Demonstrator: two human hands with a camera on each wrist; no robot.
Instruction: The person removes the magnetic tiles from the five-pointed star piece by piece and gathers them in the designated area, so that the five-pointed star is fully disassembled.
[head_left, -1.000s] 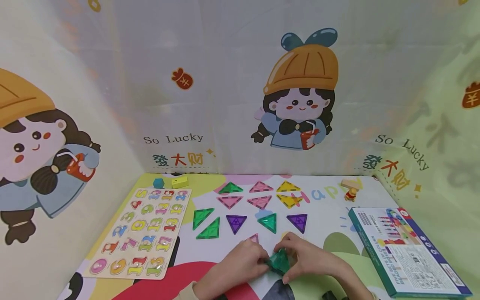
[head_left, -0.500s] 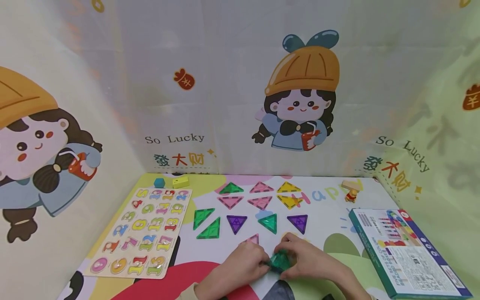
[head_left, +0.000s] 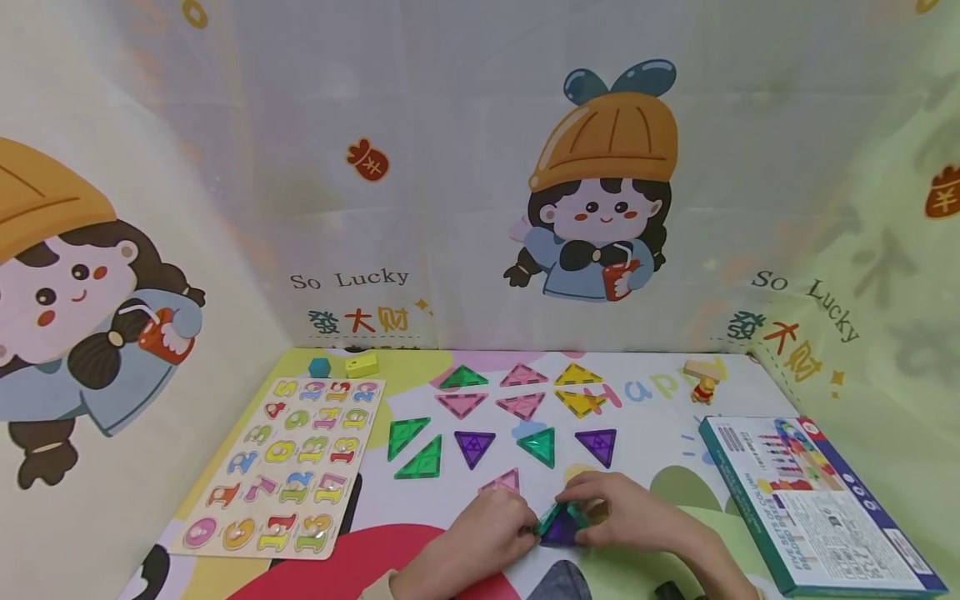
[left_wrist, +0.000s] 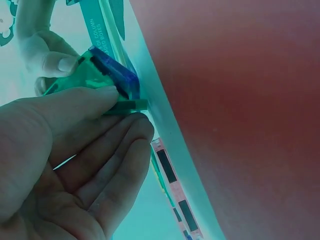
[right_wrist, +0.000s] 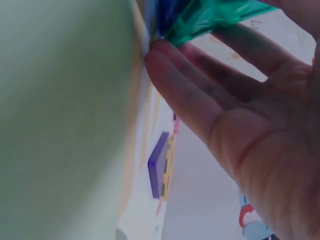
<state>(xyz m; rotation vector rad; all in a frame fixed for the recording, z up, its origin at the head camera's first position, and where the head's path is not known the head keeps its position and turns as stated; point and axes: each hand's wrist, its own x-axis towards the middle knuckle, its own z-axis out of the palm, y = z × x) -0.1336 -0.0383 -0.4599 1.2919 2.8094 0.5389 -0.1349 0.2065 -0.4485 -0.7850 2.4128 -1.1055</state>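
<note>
Between both hands, low in the middle of the head view, is a small pointed shape of joined magnetic tiles. A green tile (head_left: 550,518) slopes on its far side and a purple triangle tile (head_left: 561,531) faces the person. My left hand (head_left: 495,527) pinches the left corner; in the left wrist view its thumb lies on the green tile (left_wrist: 82,75), fingers beneath, with the purple tile (left_wrist: 122,77) leaning beyond. My right hand (head_left: 622,510) grips the other side between thumb and fingers. In the right wrist view its fingers (right_wrist: 192,90) run along the green tile (right_wrist: 215,20).
A pink triangle tile (head_left: 504,481) lies just beyond the left hand. Further back are rows of loose tiles, including a purple one (head_left: 597,447) and a green one (head_left: 538,447). A number puzzle board (head_left: 360,467) lies left, a flat box (head_left: 817,500) right, a small bear figure (head_left: 702,389) behind.
The tile shape has been turned in the hands: green faced the person before, and a purple tile faces them now. The left hand has shifted slightly, showing more of the pink tile.
</note>
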